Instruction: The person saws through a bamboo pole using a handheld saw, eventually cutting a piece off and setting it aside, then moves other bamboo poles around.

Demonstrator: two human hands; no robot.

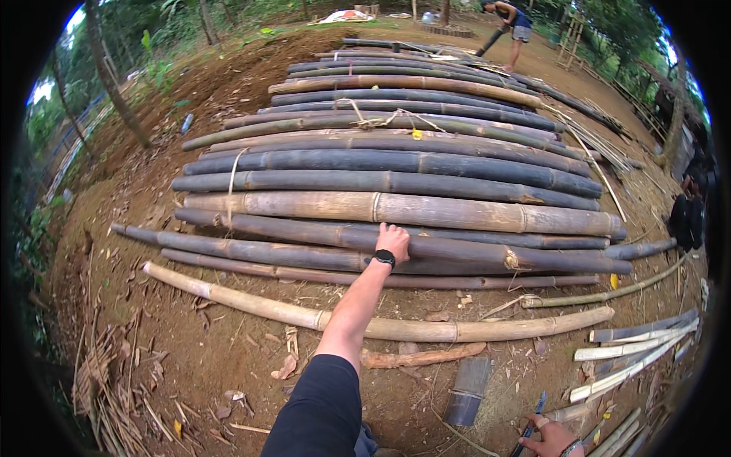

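My left hand [392, 240], with a black watch at the wrist, curls its fingers over a dark bamboo pole [304, 231] at the near side of a large stack of poles. That pole lies slantwise, its right end nearest me. Low at the right, my right hand [552, 439], with a bracelet, closes around a slim dark tool with a blue tip [540, 404]; its kind is unclear and its lower part leaves the picture. Between the hands lie a pale bamboo pole [487, 331] and a short dark bamboo piece [468, 392] on the dirt.
Split bamboo strips [640, 350] lie at the right, and dry sticks [106, 404] at the lower left. A thin strip [231, 183] crosses the stack's left part. Behind the stack another person [514, 30] bends over a dark pole. Trees stand around.
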